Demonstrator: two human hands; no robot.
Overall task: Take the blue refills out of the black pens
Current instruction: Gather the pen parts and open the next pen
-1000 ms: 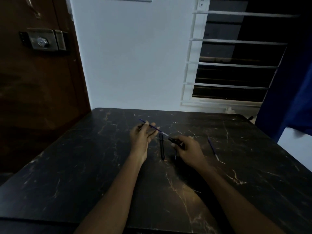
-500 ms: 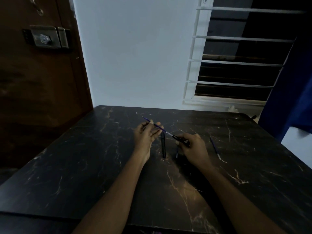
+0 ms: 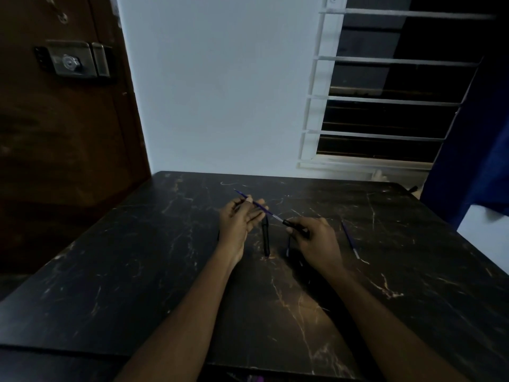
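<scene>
My left hand (image 3: 239, 219) pinches a thin blue refill (image 3: 261, 208) that slants up to the left, its far tip past my fingers. My right hand (image 3: 314, 238) grips the black pen barrel (image 3: 293, 226), and the refill's pale lower end meets the barrel's mouth. Between my hands a second black pen (image 3: 265, 238) lies on the dark marble table (image 3: 137, 257). Another blue refill (image 3: 349, 238) lies loose on the table right of my right hand. A short thin piece (image 3: 287, 245) lies beside the second pen; what it is I cannot tell.
A brown door with a metal lock (image 3: 71, 62) stands to the left. A barred window (image 3: 385, 92) and a blue curtain (image 3: 473, 161) are to the right, with a white wall behind the table.
My hands have drawn slightly apart, and more of the blue refill shows between them. The pen and the loose refill on the table have not moved.
</scene>
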